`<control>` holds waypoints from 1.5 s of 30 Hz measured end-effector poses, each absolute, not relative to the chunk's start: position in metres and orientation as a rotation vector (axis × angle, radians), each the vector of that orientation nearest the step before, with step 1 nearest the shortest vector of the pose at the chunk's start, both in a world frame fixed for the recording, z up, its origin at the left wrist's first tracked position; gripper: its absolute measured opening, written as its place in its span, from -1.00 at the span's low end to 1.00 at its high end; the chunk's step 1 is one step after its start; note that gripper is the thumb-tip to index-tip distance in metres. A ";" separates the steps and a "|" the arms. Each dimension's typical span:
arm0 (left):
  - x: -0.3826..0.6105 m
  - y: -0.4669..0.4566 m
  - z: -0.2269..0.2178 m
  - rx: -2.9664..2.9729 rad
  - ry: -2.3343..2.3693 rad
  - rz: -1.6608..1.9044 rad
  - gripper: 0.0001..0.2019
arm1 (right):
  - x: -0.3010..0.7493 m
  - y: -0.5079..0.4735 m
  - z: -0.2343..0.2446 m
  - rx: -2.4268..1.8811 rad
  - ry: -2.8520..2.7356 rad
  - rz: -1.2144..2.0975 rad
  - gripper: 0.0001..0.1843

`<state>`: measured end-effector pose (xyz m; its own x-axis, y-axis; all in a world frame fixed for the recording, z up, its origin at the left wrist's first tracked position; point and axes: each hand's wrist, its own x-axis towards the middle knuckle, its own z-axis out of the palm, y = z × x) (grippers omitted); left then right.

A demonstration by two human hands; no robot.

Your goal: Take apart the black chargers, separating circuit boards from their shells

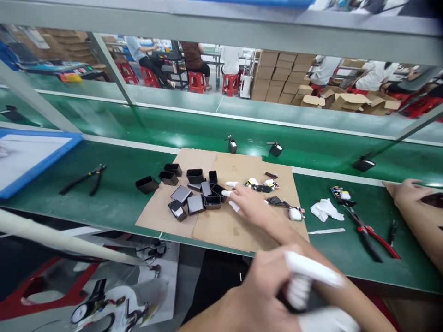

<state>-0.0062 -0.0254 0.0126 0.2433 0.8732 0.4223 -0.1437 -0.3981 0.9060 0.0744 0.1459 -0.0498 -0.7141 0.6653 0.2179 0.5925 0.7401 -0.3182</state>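
Observation:
My right hand point(248, 203), with white covers on its fingertips, reaches over the cardboard sheet point(238, 230). Its fingers are apart, and one fingertip is at the edge of a black open-ended case point(218, 190); a firm grip on it does not show. Close to the camera, my left hand point(273, 295) is curled around a dark object point(289, 302), mostly hidden and blurred. White covers are on its fingers too. Several black cases, some with grey faces, lie grouped left of my right hand. Circuit boards point(262, 185) with white and yellow parts lie beyond it, near a black plug piece point(276, 201).
Pliers point(90, 177) lie at left; red-handled pliers point(370, 235), a white cloth point(326, 210) and a thin strip point(327, 231) lie at right. A co-worker's hand point(410, 192) is at far right. Shelf posts rise behind the green bench point(114, 207); a pale pole point(69, 237) crosses lower left.

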 end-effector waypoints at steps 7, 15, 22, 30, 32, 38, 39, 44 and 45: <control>-0.073 -0.007 -0.073 1.492 1.644 1.465 -0.52 | 0.120 0.112 -0.026 -1.235 -2.503 0.263 -0.77; -0.048 0.041 -0.100 1.438 1.255 1.021 -0.28 | 0.172 0.039 -0.007 -1.178 -2.342 0.698 -0.85; -0.048 0.064 -0.122 1.075 1.187 1.190 -0.27 | 0.242 0.104 -0.050 -1.574 -1.857 0.415 -0.86; -0.042 0.056 -0.107 1.021 1.204 1.249 -0.38 | 0.216 0.141 -0.074 -1.575 -2.191 0.478 -0.44; -0.041 0.055 -0.105 1.025 1.200 1.236 -0.38 | 0.214 0.149 -0.075 -1.586 -2.167 0.490 -0.67; -0.045 0.055 -0.110 1.028 1.167 1.224 -0.37 | 0.225 0.154 -0.064 -1.557 -2.161 0.500 -0.90; -0.046 0.055 -0.112 1.031 1.158 1.218 -0.37 | 0.222 0.149 -0.060 -1.571 -2.154 0.457 -0.90; -0.050 0.054 -0.120 1.018 1.137 1.217 -0.31 | 0.178 0.104 -0.058 -1.839 -2.026 0.044 -0.62; -0.051 0.054 -0.121 1.014 1.137 1.233 -0.30 | 0.166 0.097 -0.062 -1.901 -1.981 0.009 -0.58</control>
